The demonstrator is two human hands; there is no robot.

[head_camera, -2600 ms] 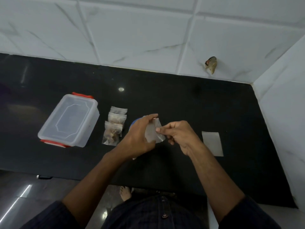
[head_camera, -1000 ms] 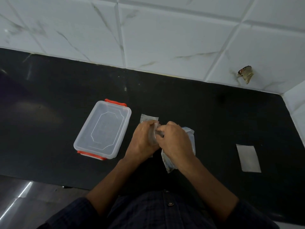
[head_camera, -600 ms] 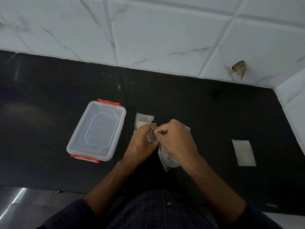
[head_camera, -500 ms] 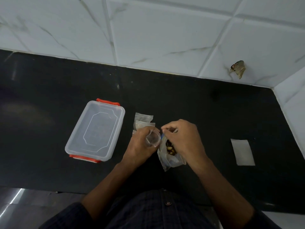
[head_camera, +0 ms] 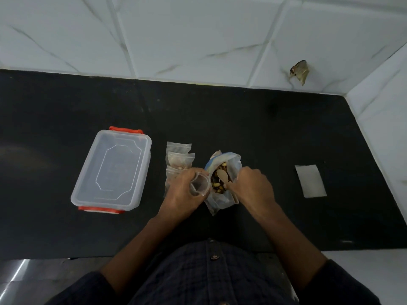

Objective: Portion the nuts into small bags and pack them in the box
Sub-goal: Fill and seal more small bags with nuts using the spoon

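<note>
My left hand grips a small clear bag with its mouth held round and open; I see nothing inside it. Right beside it stands the big plastic bag of nuts, open at the top. My right hand holds a wooden spoon whose bowl is down among the nuts. Several small filled bags lie overlapping just left of my left hand. The clear lidded box with orange clips sits further left, its lid on.
A flat empty small bag lies on the black counter to the right. White tiled walls close off the back and the right side. The counter's front edge runs close to my body.
My hands had been working together at the small bag's mouth. Now the left holds it open alone, and the right has taken the spoon and dipped it into the nuts.
</note>
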